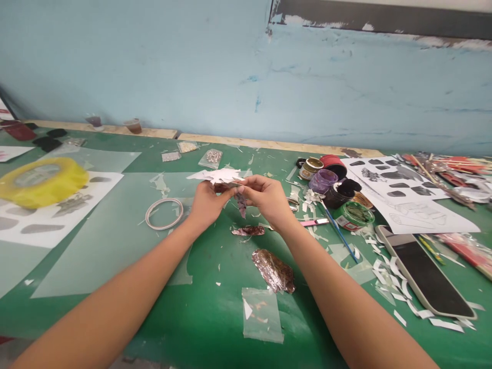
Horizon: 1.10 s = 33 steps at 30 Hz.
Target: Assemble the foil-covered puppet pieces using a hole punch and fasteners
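Here, a purple foil scrap (241, 202) is pinched between the closed fingertips of the left hand (207, 202) and right hand (267, 197); white paper cutout (219, 176) is held just above the fingers.

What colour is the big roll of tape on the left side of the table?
Yellow; the roll of tape shows clearly in the head view, lying on a printed white sheet.
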Available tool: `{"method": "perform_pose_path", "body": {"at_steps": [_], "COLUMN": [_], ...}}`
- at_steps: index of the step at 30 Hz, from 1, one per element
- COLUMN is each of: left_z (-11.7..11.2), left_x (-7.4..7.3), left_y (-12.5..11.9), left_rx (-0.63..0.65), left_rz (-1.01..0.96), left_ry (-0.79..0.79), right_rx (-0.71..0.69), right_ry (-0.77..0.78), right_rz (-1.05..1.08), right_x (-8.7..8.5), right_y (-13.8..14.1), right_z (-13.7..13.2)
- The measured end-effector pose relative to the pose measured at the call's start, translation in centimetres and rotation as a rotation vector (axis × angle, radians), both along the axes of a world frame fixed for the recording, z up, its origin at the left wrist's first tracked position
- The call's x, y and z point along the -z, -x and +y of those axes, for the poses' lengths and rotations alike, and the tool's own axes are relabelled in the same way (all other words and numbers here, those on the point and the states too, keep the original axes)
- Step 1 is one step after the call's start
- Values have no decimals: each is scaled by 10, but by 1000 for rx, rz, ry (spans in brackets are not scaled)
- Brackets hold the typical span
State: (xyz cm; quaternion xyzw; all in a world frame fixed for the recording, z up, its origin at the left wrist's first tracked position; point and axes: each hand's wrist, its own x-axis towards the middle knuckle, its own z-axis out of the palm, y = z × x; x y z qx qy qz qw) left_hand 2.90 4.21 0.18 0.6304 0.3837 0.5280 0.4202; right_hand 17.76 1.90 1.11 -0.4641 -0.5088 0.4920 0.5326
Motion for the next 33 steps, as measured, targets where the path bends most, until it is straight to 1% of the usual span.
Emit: {"method": "perform_pose_path", "body": {"at_steps": [3,10,16,21,24,28,33], "left_z": [-1,-1,-2,-3,-3,-4,-4], "left_x": [-2,-3,0,6,7,5,3], "left_y": [0,-1,-1,-3,-3,-3,-1], "left_rx": [13,0,-7,-63,-75,-101,-81], "left_rz": [-28,-48,-47,-59,-56,-57,-48], "left_ry": [1,25,36,-52,-64,-83,-105], "right_rx": [3,-24,-49,-55,-57,-67,-72], "right_ry": [13,16,45,49,49,58,48], "right_rz": [9,108,127,169,183,197,181], "right_x": [-1,-3,-3,-4,-5,-6,-7], "right_y": [0,4,4,4,5,6,6], "right_z": [0,-3,-3,-3,-4,-6,-7]}}
